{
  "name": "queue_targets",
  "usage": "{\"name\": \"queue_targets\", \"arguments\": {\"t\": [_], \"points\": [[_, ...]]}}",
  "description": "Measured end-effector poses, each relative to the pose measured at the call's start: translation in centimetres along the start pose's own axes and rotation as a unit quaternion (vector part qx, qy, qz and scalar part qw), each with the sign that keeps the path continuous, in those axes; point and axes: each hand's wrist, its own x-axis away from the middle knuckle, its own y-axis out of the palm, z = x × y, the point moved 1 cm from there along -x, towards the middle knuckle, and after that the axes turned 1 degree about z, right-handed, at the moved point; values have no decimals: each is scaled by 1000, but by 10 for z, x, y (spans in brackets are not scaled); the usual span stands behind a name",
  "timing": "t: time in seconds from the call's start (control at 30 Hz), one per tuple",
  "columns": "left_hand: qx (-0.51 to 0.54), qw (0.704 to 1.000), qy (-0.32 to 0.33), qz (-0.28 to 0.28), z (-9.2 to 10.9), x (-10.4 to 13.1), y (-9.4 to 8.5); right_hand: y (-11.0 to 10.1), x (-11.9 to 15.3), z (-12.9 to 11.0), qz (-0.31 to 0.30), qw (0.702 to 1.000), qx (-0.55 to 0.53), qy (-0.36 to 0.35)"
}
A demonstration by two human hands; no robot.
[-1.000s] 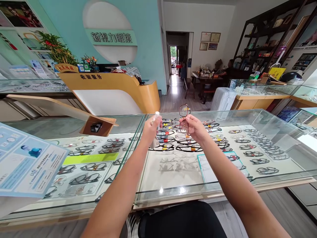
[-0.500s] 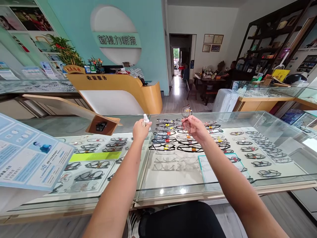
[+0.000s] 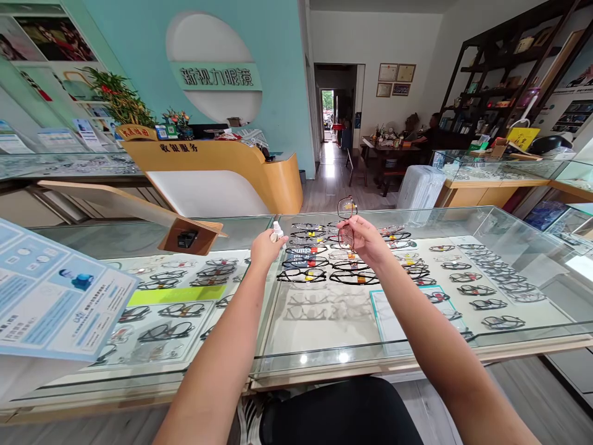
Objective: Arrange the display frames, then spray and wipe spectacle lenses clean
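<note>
My left hand (image 3: 265,248) is wrapped around a small white spray bottle (image 3: 277,228), whose top pokes out above the fingers. In my right hand (image 3: 369,241) a pair of eyeglasses (image 3: 346,208) is pinched, turned on end so that one lens sits above the other. The lower lens looks speckled, as if with droplets. Both hands are above the glass counter, with the bottle to the left of the eyeglasses. Beneath them, rows of eyeglass frames (image 3: 303,275) lie in the display, several with coloured tags on the lenses.
The glass display counter (image 3: 324,361) runs across in front of me. A blue-and-white printed sheet (image 3: 55,296) and a tilted wooden-framed stand (image 3: 194,238) are at the left. Beyond are a curved yellow cash desk (image 3: 282,185) and a wrapped suitcase (image 3: 419,191). A person sits at the far table.
My left hand has shifted slightly right and down with the spray bottle, nearer the eyeglasses, and the bottle's tilt has changed. My right hand keeps hold of the eyeglasses, nearly still.
</note>
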Motion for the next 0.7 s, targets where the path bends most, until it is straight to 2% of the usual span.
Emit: {"name": "queue_targets", "arguments": {"t": [0.23, 0.37, 0.4, 0.47, 0.53, 0.6, 0.63, 0.7], "points": [[17, 1000, -15, -10, 7, 5, -3, -1, 0, 0, -6, 1000, 0, -4], [37, 996, -75, 8, 16, 10, -12, 0, 1, 0, -7, 1000, 3, -5], [50, 994, -92, 34, 18, 12, -16, 0, 1, -1, -7, 1000, 4, -7], [86, 983, -103, 123, 23, 13, -25, 0, 1, -1, -6, 1000, 6, -10], [119, 963, -69, 232, 28, 15, -37, 0, 1, -2, -6, 1000, 7, -13], [145, 938, -7, 314, 36, 19, -46, 0, 1, -4, -6, 1000, 8, -15], [158, 928, 23, 335, 41, 21, -49, 0, 1, -5, -6, 1000, 8, -16], [183, 928, 70, 316, 56, 28, -52, 0, 1, -7, -5, 1000, 5, -16]]}}
